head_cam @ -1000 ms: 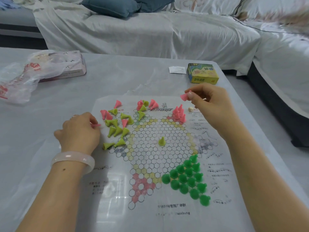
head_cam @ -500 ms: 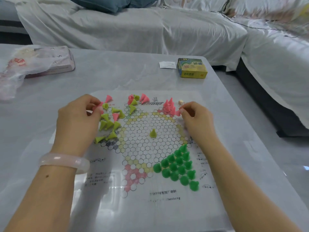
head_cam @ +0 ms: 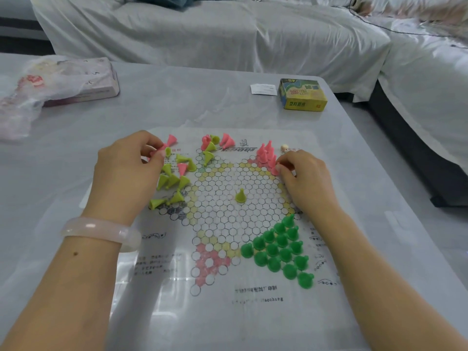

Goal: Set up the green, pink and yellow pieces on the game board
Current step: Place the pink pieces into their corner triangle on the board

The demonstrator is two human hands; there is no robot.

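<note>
The paper game board [head_cam: 228,290] lies flat on the table. Several green pieces [head_cam: 278,247] stand in a triangle at its lower right corner. Several pink pieces [head_cam: 266,153] stand upright at the upper right corner. My right hand [head_cam: 304,178] pinches a pink piece [head_cam: 275,170] and sets it at that group's edge. Loose yellow pieces [head_cam: 172,181] and pink pieces [head_cam: 225,141] lie tipped over at the upper left. My left hand [head_cam: 126,173] pinches a pink piece [head_cam: 155,153] among them. One yellow piece [head_cam: 240,196] stands alone at the board's middle.
A small die [head_cam: 285,148] lies beside the pink group. A yellow-green box [head_cam: 301,95] and a white paper slip [head_cam: 263,89] sit at the table's far right. A pink box under a plastic bag [head_cam: 63,82] is far left. A covered sofa [head_cam: 228,34] lies beyond.
My right hand came down from above the board with its pink piece to the standing pink group. My left hand moved up into the loose pile and pinched a pink piece.
</note>
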